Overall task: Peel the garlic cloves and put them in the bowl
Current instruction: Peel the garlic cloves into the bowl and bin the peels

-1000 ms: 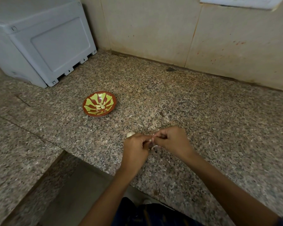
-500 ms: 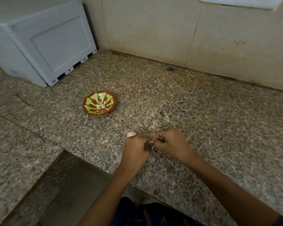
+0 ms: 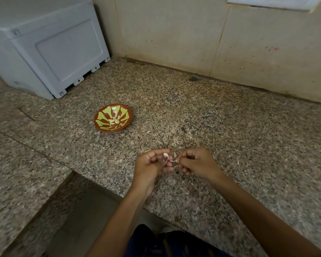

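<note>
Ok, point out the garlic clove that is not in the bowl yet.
It is the clove pinched by the left hand fingers over the counter; the other cloves lie together in the red and yellow bowl.

Garlic clove (image 3: 165,155): small, pale, partly skinned, held above the table nearer the viewer than the bowl (image 3: 100,125). Bowl: shallow, red-brown with yellow-green petal pattern, upright. Several peeled cloves (image 3: 115,121) heaped at bowl's centre.

Home kitchen, speckled granite counter (image 3: 220,123), tiled wall (image 3: 174,34), grey appliance (image 3: 50,51)
</note>
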